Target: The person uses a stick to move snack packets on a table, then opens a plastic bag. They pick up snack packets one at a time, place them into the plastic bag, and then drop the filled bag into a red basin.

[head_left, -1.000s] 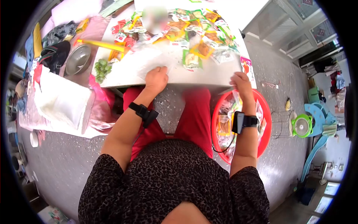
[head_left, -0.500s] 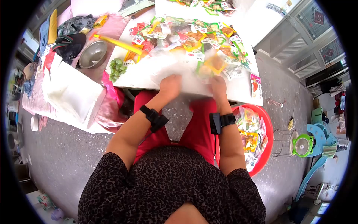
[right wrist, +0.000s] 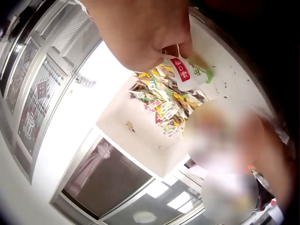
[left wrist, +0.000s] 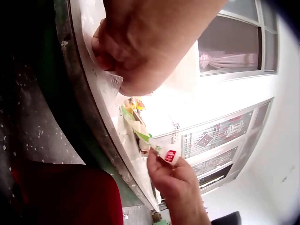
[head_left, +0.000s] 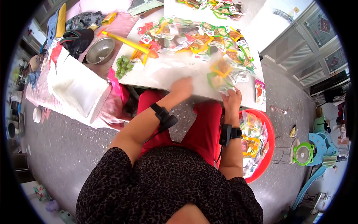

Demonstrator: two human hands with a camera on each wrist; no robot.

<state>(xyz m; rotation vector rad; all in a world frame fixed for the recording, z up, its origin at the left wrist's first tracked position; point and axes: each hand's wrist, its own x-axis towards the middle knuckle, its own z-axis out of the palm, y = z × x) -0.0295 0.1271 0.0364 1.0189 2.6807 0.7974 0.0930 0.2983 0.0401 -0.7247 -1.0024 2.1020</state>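
Observation:
My right hand (head_left: 232, 100), at the table's front edge, pinches a small sealed food packet (head_left: 217, 82) by its end. In the right wrist view the packet (right wrist: 185, 74) shows a white end with a red label and a green edge. My left hand (head_left: 182, 88) is over the table's front edge, left of the packet. The left wrist view shows its fingers curled on a clear plastic bag (left wrist: 112, 80), partly hidden by the hand. Many similar food packets (head_left: 199, 39) lie spread across the white table (head_left: 167, 80).
A red basket (head_left: 269, 138) filled with packets stands on the floor at right. On the table are green grapes (head_left: 123, 66), a long yellow stick-like thing (head_left: 128, 43) and a pink packet (head_left: 260, 91). A metal bowl (head_left: 100, 51) and white foam box (head_left: 76, 87) are at left.
My right hand has moved from above the basket to the table edge and now holds a packet, drawn a little toward me. My left hand has stayed near the edge, its fingers low.

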